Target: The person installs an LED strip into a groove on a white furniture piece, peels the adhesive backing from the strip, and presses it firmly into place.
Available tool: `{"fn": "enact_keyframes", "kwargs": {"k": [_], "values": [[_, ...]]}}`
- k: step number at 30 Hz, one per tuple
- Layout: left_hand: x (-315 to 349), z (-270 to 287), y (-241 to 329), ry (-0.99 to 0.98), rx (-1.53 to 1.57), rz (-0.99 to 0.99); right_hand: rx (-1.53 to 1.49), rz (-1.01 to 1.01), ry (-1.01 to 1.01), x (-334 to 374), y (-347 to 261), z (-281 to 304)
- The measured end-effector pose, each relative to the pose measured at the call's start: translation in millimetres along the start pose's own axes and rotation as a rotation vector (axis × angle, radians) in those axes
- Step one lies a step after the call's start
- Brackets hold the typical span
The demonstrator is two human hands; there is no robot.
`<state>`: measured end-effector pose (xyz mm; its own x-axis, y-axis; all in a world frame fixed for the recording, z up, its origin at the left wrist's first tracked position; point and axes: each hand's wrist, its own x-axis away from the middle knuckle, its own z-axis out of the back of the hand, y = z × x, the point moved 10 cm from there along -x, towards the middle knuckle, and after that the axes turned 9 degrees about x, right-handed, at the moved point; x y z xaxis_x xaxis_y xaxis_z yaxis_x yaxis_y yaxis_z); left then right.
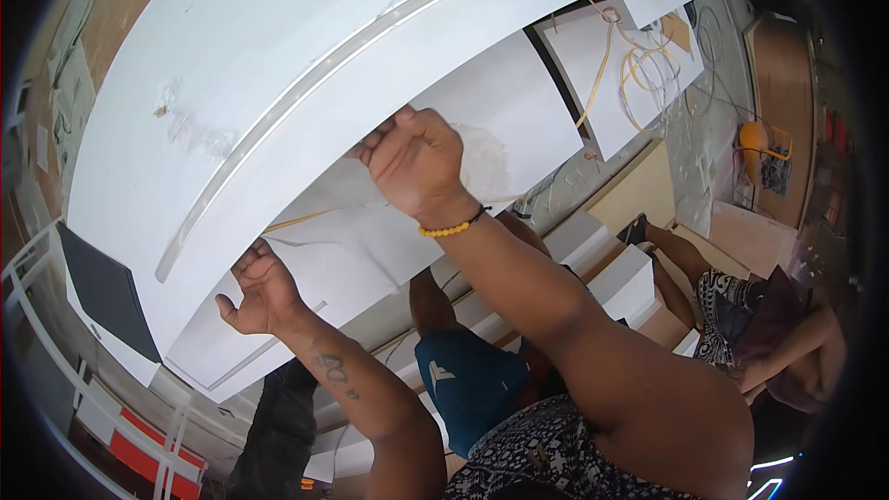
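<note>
I have the white panel [315, 130] with its grey strip [344, 54] at ten o'clock in my remote view, my right hand [412, 162] just off centre toward eleven, fingers half curled at its near edge, my left hand [264, 292] at eight, thumb spread, though whether either grips I cannot tell.

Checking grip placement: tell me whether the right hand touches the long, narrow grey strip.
Apart: the head view shows flat white panel surface between the right hand and the long, narrow grey strip.
</note>
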<state>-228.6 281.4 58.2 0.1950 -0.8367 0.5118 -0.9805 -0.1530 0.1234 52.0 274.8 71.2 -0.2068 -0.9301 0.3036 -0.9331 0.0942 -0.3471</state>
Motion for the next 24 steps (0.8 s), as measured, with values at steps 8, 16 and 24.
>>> {"fn": "enact_keyframes", "kwargs": {"k": [8,16,24], "values": [[1.5,-1.7,4.7,0.005,0.043,-0.061,0.041,0.083,0.201,-2.1,-68.1,19.5],[2.7,-1.2,2.0,0.004,0.031,-0.063,0.027,0.120,0.204,-10.7,-111.1,35.0],[-0.7,2.9,5.1,-0.009,0.037,-0.018,0.024,0.142,0.215,-22.0,-154.0,50.4]]}}
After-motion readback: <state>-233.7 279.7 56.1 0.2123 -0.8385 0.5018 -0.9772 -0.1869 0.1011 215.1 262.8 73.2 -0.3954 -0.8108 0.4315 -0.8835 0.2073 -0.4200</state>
